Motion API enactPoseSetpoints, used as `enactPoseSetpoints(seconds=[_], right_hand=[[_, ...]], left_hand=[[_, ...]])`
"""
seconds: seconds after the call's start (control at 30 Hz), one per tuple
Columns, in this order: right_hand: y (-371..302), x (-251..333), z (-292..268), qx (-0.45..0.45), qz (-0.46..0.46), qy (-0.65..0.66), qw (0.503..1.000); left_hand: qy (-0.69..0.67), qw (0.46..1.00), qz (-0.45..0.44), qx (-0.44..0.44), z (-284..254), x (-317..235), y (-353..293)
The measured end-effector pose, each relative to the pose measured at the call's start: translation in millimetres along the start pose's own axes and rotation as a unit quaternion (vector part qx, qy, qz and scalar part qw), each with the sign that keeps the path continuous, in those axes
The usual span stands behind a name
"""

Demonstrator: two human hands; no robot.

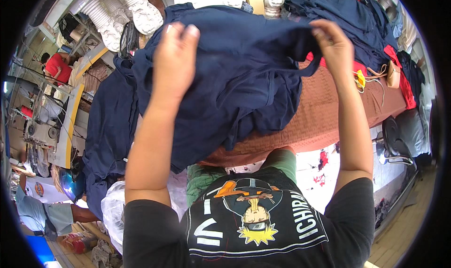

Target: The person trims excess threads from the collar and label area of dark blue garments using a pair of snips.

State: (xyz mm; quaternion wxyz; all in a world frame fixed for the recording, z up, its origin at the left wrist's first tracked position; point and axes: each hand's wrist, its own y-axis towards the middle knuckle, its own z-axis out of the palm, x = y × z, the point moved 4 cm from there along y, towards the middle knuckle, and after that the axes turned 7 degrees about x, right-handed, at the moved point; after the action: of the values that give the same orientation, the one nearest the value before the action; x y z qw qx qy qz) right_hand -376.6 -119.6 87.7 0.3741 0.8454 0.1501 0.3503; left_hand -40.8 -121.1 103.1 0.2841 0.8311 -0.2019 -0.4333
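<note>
A dark navy garment [225,75] lies spread and rumpled before me, its upper part lifted. My right hand [334,49] is closed, pinching its right end, where a narrow loop of the cloth hangs below the fingers. My left hand [174,61] is at the garment's upper left, slightly blurred, its fingers bent together on the cloth. Folds hide part of what the left fingers grip. More navy cloth [110,122] drapes down on the left.
A brown cloth-covered table [314,103] lies under the garment. Another navy pile [338,14] sits at the far right, near red cloth [399,75] and a yellow item [360,79]. White ribbed forms [141,10] stand behind. A black chair [397,139] is at right; people and sewing machines are at left.
</note>
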Motion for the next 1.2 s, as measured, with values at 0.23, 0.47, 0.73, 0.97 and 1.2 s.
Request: enactPoseSetpoints(seconds=[0.23,0.47,0.73,0.97,1.2], right_hand=[[-43.5,-38.9,-0.2,0.060,0.152,0.060,0.985],[-65.2,44.1,59.9,0.131,0.052,0.136,0.981],[-78.8,58.2,103.0,0.120,0.029,0.110,0.986],[-77.9,59.6,99.2,0.134,0.069,0.195,0.969],[-79.2,64.1,97.7,0.146,0.004,0.147,0.978]], left_hand=[[-0.176,0.977,-0.122,-0.007,7.4,46.4,-39.5],[-0.009,0.983,0.139,0.121,32.6,-23.3,-47.9],[0.035,0.972,0.043,0.228,70.9,-1.6,-50.6],[-0.030,0.968,-0.012,0.249,72.0,13.2,-47.4],[0.033,0.955,-0.021,0.294,69.4,3.7,-39.0]])
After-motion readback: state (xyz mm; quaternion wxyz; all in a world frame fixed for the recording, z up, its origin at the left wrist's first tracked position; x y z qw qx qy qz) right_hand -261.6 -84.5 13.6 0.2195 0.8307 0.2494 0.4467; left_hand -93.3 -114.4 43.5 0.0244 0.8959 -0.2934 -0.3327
